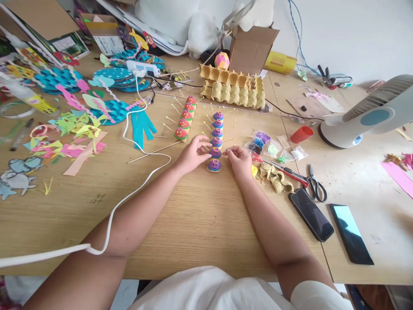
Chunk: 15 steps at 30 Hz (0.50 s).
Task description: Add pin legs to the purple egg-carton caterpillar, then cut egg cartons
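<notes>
hands: left hand [193, 156], half open, thumb and fingers parted, set at the left edge of the purple strip [217, 142]; anything held there cannot be told. right hand [241, 160], thumb and forefinger drawn together, set just right of the purple strip; whether something small is pinched cannot be told.

purple strip: one row of purple bumps with faces, laid pointing away from the person on the wooden table [190, 241], between both hands.

left of the purple strip: red-faced strip [183, 123], placed slightly farther off; thin stick [138, 158]; blue paper fringe [138, 129]; coloured paper scraps [72, 144], heaped well apart.

in the way: white cable [41, 255], seen across the left forearm [142, 206] and run left of the purple strip to a power strip [145, 68].

beyond the purple strip: egg cartons [237, 94]; cardboard box [251, 49].

right of the purple strip: bagged clay [263, 138], torn carton pieces [275, 177], red cup [301, 134], scissors [318, 187], two phones [311, 214], and, farthest, white fan [371, 114].
</notes>
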Each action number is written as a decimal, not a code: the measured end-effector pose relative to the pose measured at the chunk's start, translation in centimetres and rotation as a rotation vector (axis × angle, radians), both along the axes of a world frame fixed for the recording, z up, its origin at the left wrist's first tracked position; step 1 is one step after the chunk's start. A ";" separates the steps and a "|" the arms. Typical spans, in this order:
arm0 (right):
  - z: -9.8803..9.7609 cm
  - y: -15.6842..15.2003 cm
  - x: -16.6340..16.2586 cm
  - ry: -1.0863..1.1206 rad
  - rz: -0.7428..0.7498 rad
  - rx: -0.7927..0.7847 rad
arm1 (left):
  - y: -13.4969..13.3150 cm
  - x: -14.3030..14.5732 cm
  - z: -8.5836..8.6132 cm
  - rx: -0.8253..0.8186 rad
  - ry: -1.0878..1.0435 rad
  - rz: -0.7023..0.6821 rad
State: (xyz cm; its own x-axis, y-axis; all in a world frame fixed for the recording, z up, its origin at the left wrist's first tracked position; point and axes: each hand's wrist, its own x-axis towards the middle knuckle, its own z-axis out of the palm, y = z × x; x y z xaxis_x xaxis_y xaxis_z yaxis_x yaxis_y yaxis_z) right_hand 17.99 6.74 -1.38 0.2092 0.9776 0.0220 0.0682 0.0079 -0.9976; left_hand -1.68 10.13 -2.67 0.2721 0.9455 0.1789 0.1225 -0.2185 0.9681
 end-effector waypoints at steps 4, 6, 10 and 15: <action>-0.5 0.2 0.1 -0.030 -0.012 0.024 | 0.1 -0.1 0.1 0.033 0.009 -0.031; -0.9 0.3 0.1 -0.079 -0.020 0.055 | 0.2 -0.1 0.0 0.049 0.019 -0.048; -1.4 0.3 0.2 -0.155 -0.040 0.081 | 0.4 -0.2 -0.3 0.083 0.056 -0.069; -1.0 0.2 0.2 -0.155 -0.057 0.084 | 0.4 -0.3 -0.5 0.091 0.067 -0.086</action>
State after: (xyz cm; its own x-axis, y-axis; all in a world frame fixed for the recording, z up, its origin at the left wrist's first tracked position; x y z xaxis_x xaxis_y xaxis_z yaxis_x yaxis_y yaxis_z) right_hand 18.21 6.94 -2.39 0.2520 0.9577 0.1390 0.2236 0.0822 -0.9712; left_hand -1.98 10.52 -3.21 0.3655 0.8988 0.2419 0.1631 -0.3177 0.9341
